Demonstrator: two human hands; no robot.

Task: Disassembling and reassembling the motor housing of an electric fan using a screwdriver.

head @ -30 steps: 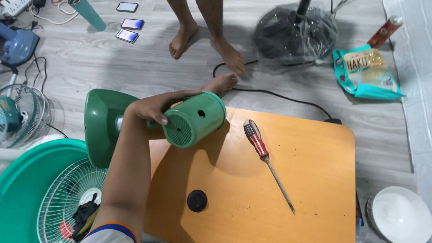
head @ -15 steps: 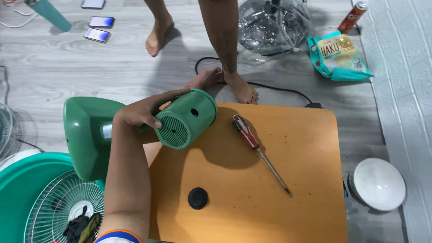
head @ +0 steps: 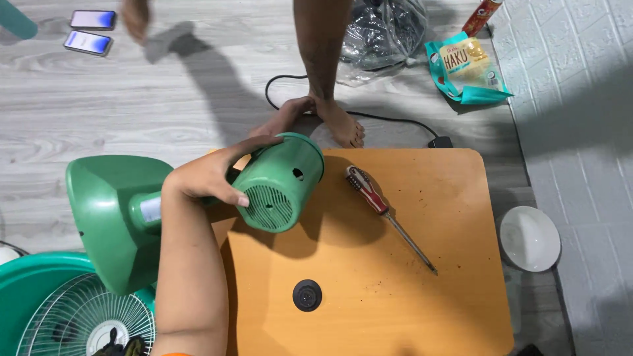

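My left hand grips the green fan motor housing over the orange table's upper-left corner; my right hand shows behind it, grip unclear. Screwdriver and black knob lie on the tabletop. Grey plank floor around.

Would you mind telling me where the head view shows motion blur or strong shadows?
Head view: a co-worker's foot at the top left is smeared by motion blur; the green motor housing under the left hand casts a dark, soft-edged shadow on the orange table; the screwdriver and black cap look sharp.
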